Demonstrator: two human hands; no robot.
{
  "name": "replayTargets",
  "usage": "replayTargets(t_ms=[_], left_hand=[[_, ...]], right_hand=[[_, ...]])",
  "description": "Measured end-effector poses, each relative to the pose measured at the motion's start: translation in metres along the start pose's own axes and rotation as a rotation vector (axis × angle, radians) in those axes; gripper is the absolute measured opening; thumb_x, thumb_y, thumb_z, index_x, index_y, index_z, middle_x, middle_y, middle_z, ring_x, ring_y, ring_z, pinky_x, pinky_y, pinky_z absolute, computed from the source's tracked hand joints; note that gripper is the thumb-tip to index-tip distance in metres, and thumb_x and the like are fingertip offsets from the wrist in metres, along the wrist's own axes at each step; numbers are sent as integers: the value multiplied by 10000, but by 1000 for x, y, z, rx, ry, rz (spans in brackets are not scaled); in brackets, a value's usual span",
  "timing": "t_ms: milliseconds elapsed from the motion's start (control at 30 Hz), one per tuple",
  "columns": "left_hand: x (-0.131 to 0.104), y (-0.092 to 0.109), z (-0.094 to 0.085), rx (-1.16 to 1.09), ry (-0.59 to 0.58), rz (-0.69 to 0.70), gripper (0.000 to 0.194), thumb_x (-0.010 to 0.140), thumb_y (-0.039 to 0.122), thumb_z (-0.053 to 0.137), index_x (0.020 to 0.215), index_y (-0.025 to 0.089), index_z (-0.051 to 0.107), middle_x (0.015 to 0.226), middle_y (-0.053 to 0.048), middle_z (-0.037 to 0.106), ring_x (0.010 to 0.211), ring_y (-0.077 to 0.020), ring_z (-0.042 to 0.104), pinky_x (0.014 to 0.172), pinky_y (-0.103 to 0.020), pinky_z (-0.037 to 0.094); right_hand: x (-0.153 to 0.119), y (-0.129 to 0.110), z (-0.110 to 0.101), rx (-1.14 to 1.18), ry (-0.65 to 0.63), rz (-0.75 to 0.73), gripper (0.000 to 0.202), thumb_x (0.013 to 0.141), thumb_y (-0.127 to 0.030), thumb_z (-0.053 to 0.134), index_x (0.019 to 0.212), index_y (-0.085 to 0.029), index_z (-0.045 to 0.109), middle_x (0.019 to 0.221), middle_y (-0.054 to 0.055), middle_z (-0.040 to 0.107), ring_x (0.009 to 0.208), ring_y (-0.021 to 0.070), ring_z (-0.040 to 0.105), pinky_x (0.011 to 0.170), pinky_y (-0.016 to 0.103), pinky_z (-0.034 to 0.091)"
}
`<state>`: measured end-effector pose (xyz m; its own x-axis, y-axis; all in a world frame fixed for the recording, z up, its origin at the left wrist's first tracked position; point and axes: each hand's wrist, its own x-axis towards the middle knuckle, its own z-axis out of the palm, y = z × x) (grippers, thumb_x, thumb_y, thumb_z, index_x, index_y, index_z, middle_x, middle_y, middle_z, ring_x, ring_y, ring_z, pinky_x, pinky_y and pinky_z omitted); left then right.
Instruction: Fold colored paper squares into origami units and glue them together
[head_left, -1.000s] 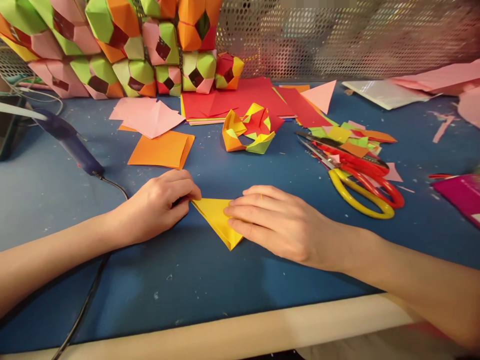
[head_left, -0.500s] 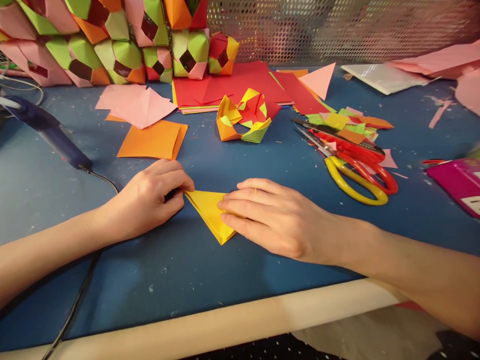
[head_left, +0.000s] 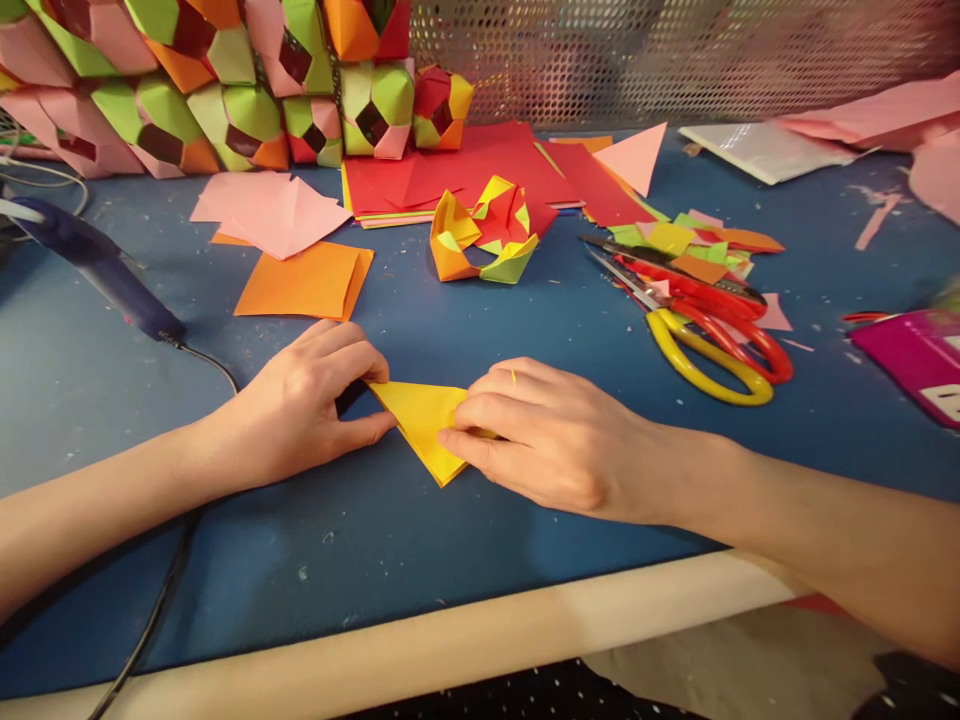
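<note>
A yellow paper [head_left: 426,420], folded into a triangle, lies on the blue table [head_left: 360,560] with one corner pointing toward the front edge. My left hand [head_left: 315,400] is at its upper left corner, fingertips curled at the tip and the thumb stretched along the left edge. Over the right part of the paper rests my right hand [head_left: 562,435], its fingers bent and pressed together on it, hiding that end. Beyond my hands sits a partly joined ring of folded paper [head_left: 511,266] in orange, yellow, green and red.
Yellow-handled scissors [head_left: 709,355] and red-handled scissors [head_left: 750,340] lie by paper scraps at the right. Orange sheets [head_left: 300,280] and pink sheets [head_left: 274,210] lie behind my left hand. A blue glue gun [head_left: 112,275] with a cord is at the left. Paper modules [head_left: 240,120] stand stacked behind.
My left thumb has stretched out to the right along the paper's edge. The fingers of my right hand have bent and drawn back a little, showing more of the yellow paper.
</note>
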<state>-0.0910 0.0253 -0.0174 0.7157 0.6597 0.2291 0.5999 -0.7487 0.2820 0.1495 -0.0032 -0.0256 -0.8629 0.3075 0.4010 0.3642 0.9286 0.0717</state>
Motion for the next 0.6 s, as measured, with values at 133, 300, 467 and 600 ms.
replayTargets(t_ms=[133,300,467,600], left_hand=[[1,-1,-2,-23,-23,-10,135,784,275,591,843,158,558,862,-45,578,860,-187,523,769,-308,447],[2,-1,-4,-44,-54,-24,131,785,282,573,850,170,561,883,-37,576,871,-182,528,776,-301,443],[3,-2,-4,-50,-62,-39,130,784,287,568,847,174,565,881,-34,573,866,-182,532,769,-298,442],[2,-3,-4,-57,-68,-44,133,781,291,566,850,177,567,885,-33,572,869,-182,532,773,-300,443]], right_hand=[[1,1,-4,-15,-40,-32,232,895,-118,445,817,-150,661,784,54,636,799,169,545,685,316,418],[0,0,-7,-2,-65,-54,222,883,-107,443,854,-139,660,794,62,641,808,179,560,688,325,425],[2,-1,-9,4,-83,-52,222,865,-101,444,857,-137,663,794,62,648,801,183,567,691,331,434],[2,-1,-10,20,-83,-53,195,846,-112,468,872,-127,660,801,69,649,803,186,567,697,341,439]])
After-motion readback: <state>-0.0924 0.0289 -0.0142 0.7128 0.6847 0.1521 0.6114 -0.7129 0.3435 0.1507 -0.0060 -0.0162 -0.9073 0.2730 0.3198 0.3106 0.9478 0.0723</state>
